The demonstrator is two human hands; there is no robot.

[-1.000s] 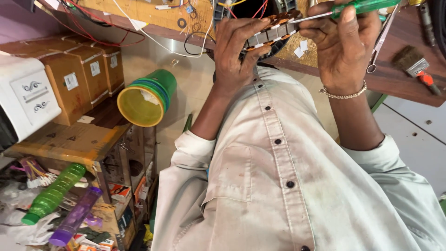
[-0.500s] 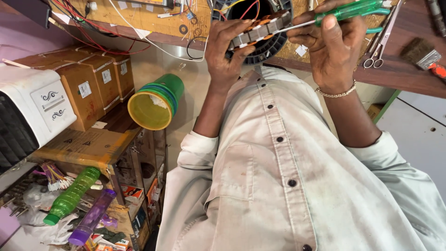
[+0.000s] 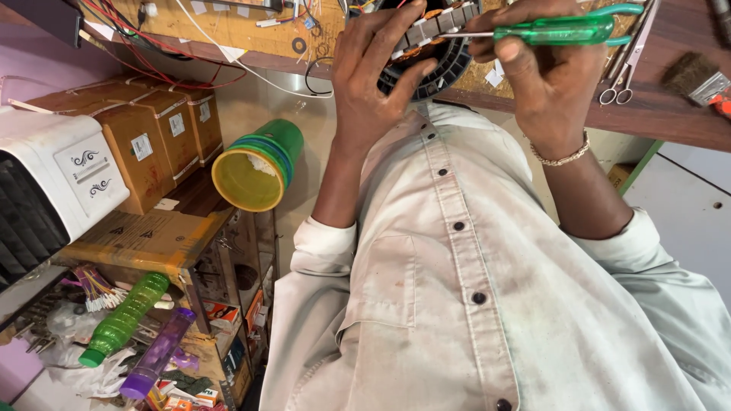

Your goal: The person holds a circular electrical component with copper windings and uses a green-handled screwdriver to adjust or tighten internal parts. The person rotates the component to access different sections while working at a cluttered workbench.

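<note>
A round motor stator (image 3: 434,46), black with metal teeth and copper windings, sits at the top of the view, at the edge of a wooden bench (image 3: 662,114). The left hand (image 3: 373,76) wraps around its near side, fingers curled over the rim, thumb pressed against the lower face. The right hand (image 3: 544,80) is closed around a green screwdriver (image 3: 552,30), held level, its thin metal shaft pointing left with the tip at the stator's toothed rim, just beside the left fingertips. A beaded bracelet (image 3: 562,158) circles the right wrist.

To do this step well, I judge the left hand should keep the stator from turning while the tip works in a gap between teeth, with light pressure so it does not slip into the windings or the nearby fingers.

Below the hands, the person's pale buttoned shirt (image 3: 457,304) fills the middle of the view. On the bench to the right lie scissors (image 3: 628,68) and a brush (image 3: 693,76). Red and white wires (image 3: 190,46) trail across the bench to the left. Further left, a green and yellow cup (image 3: 259,164) lies on its side beside cardboard boxes (image 3: 145,144), with a white appliance (image 3: 53,183) and green and purple bottles (image 3: 126,320) lower down.
</note>
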